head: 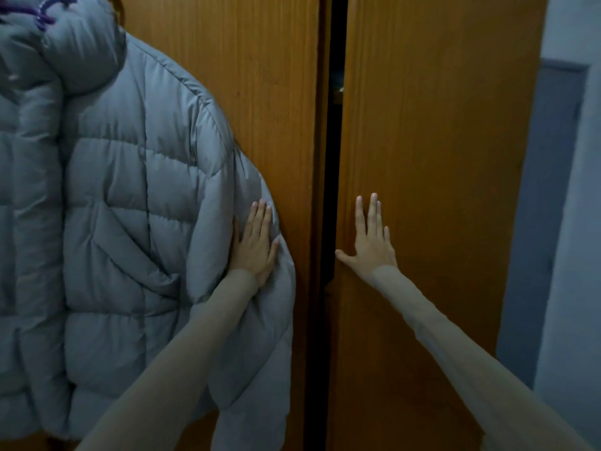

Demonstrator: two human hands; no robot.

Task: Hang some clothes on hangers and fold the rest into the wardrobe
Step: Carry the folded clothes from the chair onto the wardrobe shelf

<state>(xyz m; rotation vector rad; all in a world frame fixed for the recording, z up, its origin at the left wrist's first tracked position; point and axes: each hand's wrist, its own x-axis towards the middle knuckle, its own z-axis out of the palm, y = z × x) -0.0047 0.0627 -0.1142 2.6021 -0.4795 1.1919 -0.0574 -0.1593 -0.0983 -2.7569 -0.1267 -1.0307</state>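
One bulky grey puffer jacket [107, 222] fills the left half of the frame, hanging from a purple hanger [42, 11] whose hook shows at the upper left corner. It seems to hang in front of the left wardrobe door [260, 92]; what the hook catches on is out of view. The quilted shell looks slick and full of air, so I'd judge it light for its size, soft and springy, apt to slide under a palm and puff back out once pressure eases. The sleeve bulges out toward the middle of the frame, close to the dark gap [328, 190] between the doors.

The left hand [257, 245] lies flat on that sleeve, fingers straight and together, pressing the padding toward the door rather than gripping it. The right hand [370, 239] is spread flat on the right wardrobe door [422, 125], fingers straight, thumb out beside the gap, holding nothing. Both arms wear pale, close-fitting sleeves.

If the jacket has to be moved, the sure places to take it would be the hanger's hook or the collar just below it; grabbing the sleeve would likely only squash the filling and drag the coat askew. A slice of pale wall [572, 222] shows at the right edge.
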